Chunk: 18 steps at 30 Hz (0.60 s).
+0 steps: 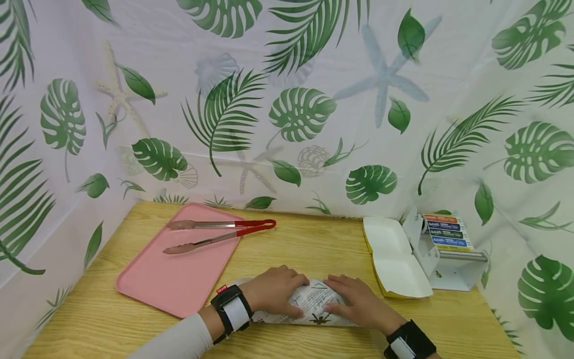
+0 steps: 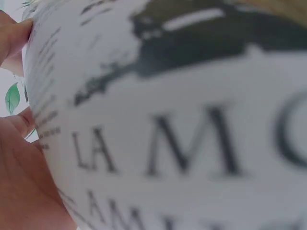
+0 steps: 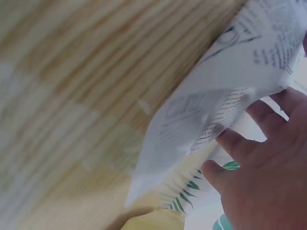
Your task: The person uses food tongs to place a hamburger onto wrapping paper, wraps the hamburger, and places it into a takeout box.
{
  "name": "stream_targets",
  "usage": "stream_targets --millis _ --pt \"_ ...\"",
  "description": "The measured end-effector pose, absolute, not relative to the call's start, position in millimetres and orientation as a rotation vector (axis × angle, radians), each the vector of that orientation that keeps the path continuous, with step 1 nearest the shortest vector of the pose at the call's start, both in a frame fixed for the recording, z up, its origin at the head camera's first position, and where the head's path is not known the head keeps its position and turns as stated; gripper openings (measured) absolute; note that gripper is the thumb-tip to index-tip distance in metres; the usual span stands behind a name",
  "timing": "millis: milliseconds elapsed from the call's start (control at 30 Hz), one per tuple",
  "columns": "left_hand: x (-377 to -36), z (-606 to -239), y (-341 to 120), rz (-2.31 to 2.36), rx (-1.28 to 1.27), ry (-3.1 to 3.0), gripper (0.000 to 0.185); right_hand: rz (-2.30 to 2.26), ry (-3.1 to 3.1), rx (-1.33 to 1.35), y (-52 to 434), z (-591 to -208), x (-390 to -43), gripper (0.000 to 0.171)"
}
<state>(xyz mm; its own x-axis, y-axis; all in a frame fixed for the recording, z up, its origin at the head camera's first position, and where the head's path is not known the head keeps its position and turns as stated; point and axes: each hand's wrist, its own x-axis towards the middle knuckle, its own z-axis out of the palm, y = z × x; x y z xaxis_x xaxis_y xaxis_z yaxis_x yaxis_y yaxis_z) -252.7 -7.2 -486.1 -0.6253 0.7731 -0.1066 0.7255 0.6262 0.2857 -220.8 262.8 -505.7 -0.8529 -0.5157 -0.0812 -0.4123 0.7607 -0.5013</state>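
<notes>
Both hands are laid over a paper-wrapped bundle (image 1: 314, 305) on the table (image 1: 314, 244). It is gripped by the left hand (image 1: 273, 290) and the right hand (image 1: 356, 300), fingers curled round its top.

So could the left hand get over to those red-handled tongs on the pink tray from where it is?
Probably yes. The left hand rests on the printed paper bundle, and the tongs lie uncovered on the pink tray just beyond it, nothing between.
</notes>
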Motion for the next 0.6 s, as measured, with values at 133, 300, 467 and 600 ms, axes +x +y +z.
stream_targets --millis 133,300,467,600 --pt "-251 -489 -11 0.219 1.291 2.696 0.071 -0.630 2.716 -0.746 262 -504 -220 0.076" --pt "-250 -492 -19 0.144 1.368 2.696 0.080 -0.597 2.674 -0.758 257 -498 -220 0.085" --pt "-252 -485 -28 0.151 1.356 2.567 0.084 -0.524 2.659 -0.782 253 -497 -221 0.087" --pt "-254 -478 -32 0.152 1.308 2.492 0.085 -0.453 2.693 -0.829 248 -498 -222 0.082"
